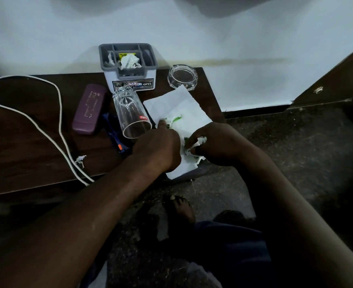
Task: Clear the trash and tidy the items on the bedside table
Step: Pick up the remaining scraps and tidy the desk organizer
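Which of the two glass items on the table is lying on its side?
The tall clear drinking glass with the red sticker lies on its side; the round clear glass ashtray stands upright.

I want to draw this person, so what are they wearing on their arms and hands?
Nothing that shows. The left hand and right hand are bare: no gloves, rings or watch visible. The left forearm and right forearm are bare, with no sleeve in view.
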Available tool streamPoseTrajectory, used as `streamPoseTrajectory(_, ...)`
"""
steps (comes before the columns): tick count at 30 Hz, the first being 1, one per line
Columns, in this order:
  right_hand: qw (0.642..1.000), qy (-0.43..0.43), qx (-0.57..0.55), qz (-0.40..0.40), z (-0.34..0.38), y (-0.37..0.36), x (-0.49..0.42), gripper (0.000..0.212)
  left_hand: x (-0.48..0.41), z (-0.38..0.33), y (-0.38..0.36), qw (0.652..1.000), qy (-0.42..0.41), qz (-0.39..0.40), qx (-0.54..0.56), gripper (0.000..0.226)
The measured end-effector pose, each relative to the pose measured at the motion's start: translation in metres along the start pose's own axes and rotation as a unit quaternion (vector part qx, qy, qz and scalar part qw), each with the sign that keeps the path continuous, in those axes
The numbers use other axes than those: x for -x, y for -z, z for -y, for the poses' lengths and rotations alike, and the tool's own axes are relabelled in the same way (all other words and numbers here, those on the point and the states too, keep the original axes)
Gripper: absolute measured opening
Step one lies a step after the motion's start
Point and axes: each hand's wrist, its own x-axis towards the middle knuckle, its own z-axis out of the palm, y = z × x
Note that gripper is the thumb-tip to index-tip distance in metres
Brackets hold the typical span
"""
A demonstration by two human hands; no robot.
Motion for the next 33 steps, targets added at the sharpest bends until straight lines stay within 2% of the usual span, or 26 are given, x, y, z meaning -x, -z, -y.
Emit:
streamPoseTrajectory(3, 0.997, 0.0, 0.063, 0.034, 0.004, -0.007, -0.002, 0.02, 0.002, 0.001, 0.002, 0.999, 0.001, -0.027, 0.019, 0.037)
streamPoseTrajectory(6, 0.995, 0.001, 0.095, 0.031, 0.008, -0.009, -0.004, 0.022, 0.005, 0.001, 0.003, 0.994, -0.015, -0.095, 0.055, 0.035)
streamPoseTrajectory(9, 0.998, 0.012, 0.057, -0.034, 0.007, -0.002, -0.006, 0.016, 0.005, 0.003, 0.008, 0.979, -0.046, -0.181, 0.077, 0.027)
streamPoseTrajectory(12, 0.993, 0.012, 0.019, -0.117, 0.008, 0.004, -0.007, 0.015, 0.003, 0.008, 0.016, 0.963, -0.057, -0.243, 0.104, 0.032)
streamPoseTrajectory(15, 0.972, -0.012, -0.071, -0.226, 0.007, 0.009, -0.009, 0.01, 0.0, 0.015, 0.027, 0.944, -0.023, -0.284, 0.167, 0.032)
streamPoseTrajectory(17, 0.959, -0.024, -0.112, -0.261, 0.005, 0.01, -0.012, 0.009, -0.002, 0.02, 0.032, 0.931, 0.004, -0.298, 0.21, 0.029)
streamPoseTrajectory(22, 0.95, -0.029, -0.138, -0.279, 0.01, 0.008, -0.014, 0.027, 0.0, 0.026, 0.036, 0.916, 0.025, -0.301, 0.266, 0.021)
streamPoseTrajectory(26, 0.946, -0.019, -0.157, -0.285, 0.016, 0.006, -0.013, 0.029, -0.001, 0.031, 0.036, 0.899, 0.036, -0.213, 0.381, 0.02)
streamPoseTrajectory(30, 0.962, -0.025, -0.157, -0.222, 0.018, 0.002, -0.011, 0.031, -0.001, 0.033, 0.035, 0.869, 0.046, -0.158, 0.467, 0.03)
streamPoseTrajectory(33, 0.989, 0.01, -0.078, -0.127, 0.021, 0.0, -0.007, 0.037, -0.003, 0.031, 0.036, 0.864, 0.04, -0.134, 0.484, 0.042)
